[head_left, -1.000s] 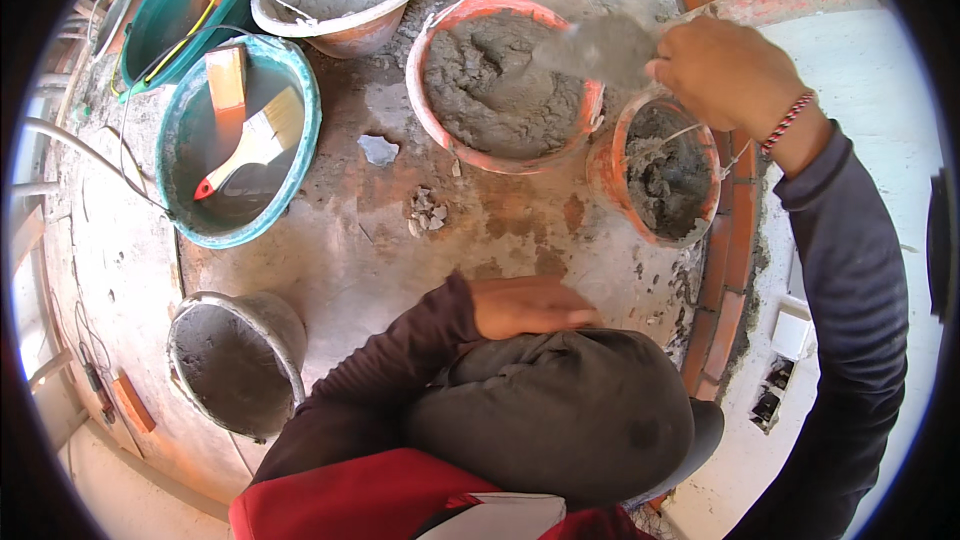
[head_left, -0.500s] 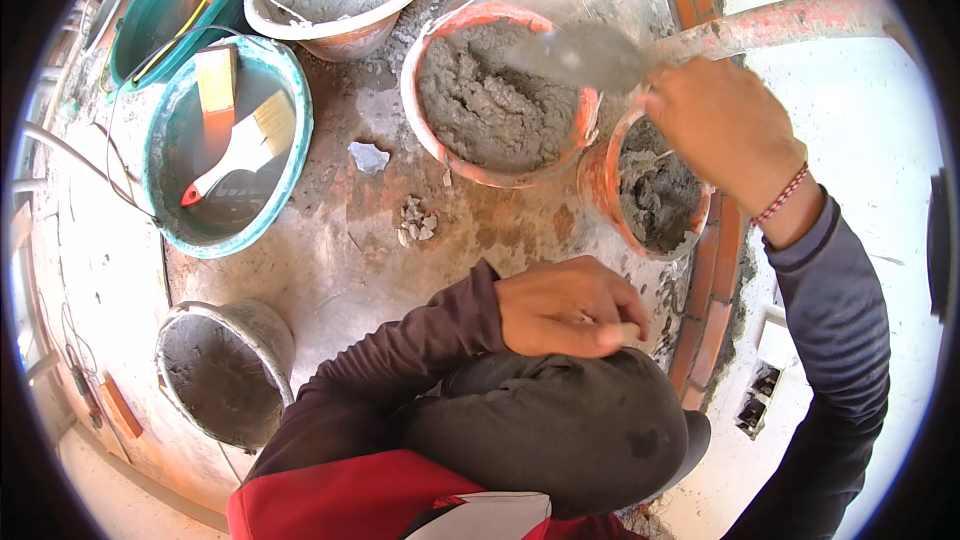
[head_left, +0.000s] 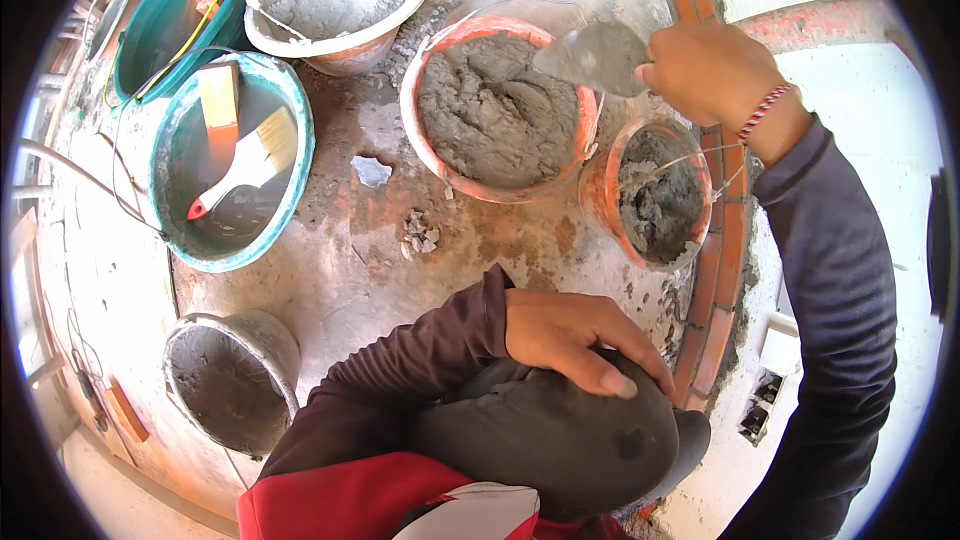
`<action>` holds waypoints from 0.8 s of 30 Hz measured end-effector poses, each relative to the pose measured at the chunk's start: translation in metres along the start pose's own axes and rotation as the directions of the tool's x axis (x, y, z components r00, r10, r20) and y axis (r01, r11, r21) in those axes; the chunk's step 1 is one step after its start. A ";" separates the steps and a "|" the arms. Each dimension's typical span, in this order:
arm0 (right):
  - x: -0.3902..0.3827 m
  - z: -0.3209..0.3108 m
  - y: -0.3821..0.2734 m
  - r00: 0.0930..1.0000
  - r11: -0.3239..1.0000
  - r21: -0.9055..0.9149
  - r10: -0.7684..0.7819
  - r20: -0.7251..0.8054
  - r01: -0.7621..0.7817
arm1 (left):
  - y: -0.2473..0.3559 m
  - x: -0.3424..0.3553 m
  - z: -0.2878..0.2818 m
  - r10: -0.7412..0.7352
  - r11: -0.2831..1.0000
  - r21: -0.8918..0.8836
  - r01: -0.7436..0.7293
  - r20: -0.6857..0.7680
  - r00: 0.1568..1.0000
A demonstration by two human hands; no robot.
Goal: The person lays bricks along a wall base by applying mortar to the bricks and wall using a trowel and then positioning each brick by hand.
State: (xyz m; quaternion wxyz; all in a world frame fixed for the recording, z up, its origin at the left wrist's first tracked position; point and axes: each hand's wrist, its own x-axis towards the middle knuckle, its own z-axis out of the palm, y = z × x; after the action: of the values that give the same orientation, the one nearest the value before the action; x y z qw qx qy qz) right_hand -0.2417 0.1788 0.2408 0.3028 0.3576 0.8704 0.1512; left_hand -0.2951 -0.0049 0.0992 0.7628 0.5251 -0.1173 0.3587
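My right hand (head_left: 712,78) is closed round the handle of a trowel (head_left: 597,59), which the fingers mostly hide. The grey-smeared blade hangs over the far right rim of an orange bucket (head_left: 409,105) full of wet grey mortar (head_left: 475,125). A smooth hollow shows in the mortar left of the blade. Just nearer than this hand stands a smaller orange bucket (head_left: 606,210) with darker mortar and a thin handle. My left hand (head_left: 580,332) lies on my bent knee (head_left: 560,430), holding nothing, with its fingers apart.
On the left, a teal basin (head_left: 165,210) of murky water holds a paintbrush (head_left: 245,172) and a block (head_left: 219,100). Behind it are a white-rimmed tub (head_left: 415,0) and another teal tub (head_left: 128,50). A grey bucket (head_left: 285,350) stands near left. A brick edging (head_left: 712,310) runs along the right.
My right hand and the trowel have shifted away from me. The mortar's surface has changed shape. My left hand's curled fingers have spread over the knee. The view has shifted slightly.
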 end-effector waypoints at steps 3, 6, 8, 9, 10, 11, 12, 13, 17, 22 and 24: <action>0.008 0.017 -0.010 0.993 0.996 -0.049 -0.070 0.099 0.075 | -0.026 -0.016 -0.001 -0.202 0.971 -0.138 0.193 -0.056 0.978; 0.025 0.015 -0.006 0.911 0.972 0.235 -0.118 0.396 0.024 | -0.064 -0.045 0.001 -0.402 0.912 -0.154 0.380 -0.152 0.903; 0.027 0.029 0.004 0.899 0.914 0.398 -0.109 0.423 -0.076 | -0.076 -0.055 0.000 -0.407 0.913 -0.085 0.398 -0.203 0.890; 0.026 0.038 0.008 0.894 0.871 0.473 -0.103 0.437 -0.131 | -0.073 -0.051 -0.003 -0.441 0.897 -0.084 0.433 -0.139 0.887; 0.025 0.047 0.007 0.891 0.824 0.544 -0.119 0.439 -0.158 | -0.065 -0.045 -0.010 -0.473 0.880 -0.081 0.468 -0.073 0.878; 0.024 0.059 0.006 0.889 0.771 0.610 -0.133 0.439 -0.186 | -0.066 -0.041 -0.010 -0.450 0.892 -0.086 0.444 -0.061 0.891; 0.023 0.065 0.005 0.889 0.709 0.674 -0.148 0.433 -0.210 | -0.064 -0.038 -0.010 -0.429 0.902 -0.087 0.423 -0.055 0.902; 0.021 0.070 0.005 0.883 0.657 0.712 -0.149 0.444 -0.247 | -0.067 -0.036 -0.004 -0.351 0.935 -0.096 0.342 -0.104 0.931; 0.008 0.081 0.003 0.885 0.339 0.874 -0.188 0.425 -0.348 | -0.066 -0.025 0.004 -0.021 1.000 0.017 0.027 -0.284 0.959; -0.019 0.072 0.001 0.940 0.272 0.921 -0.119 0.321 -0.279 | -0.042 -0.029 0.000 -0.043 0.997 0.043 0.063 -0.366 0.930; -0.030 0.075 0.004 0.959 0.399 0.883 -0.033 0.282 -0.246 | -0.040 -0.033 0.000 -0.025 0.996 0.070 0.057 -0.396 0.918</action>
State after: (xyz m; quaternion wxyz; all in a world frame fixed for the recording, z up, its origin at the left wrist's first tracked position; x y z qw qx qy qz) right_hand -0.1753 0.1640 0.1976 0.1576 0.5358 0.7399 -0.3751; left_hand -0.2924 -0.0264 0.0523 0.7565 0.4745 0.0641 0.4456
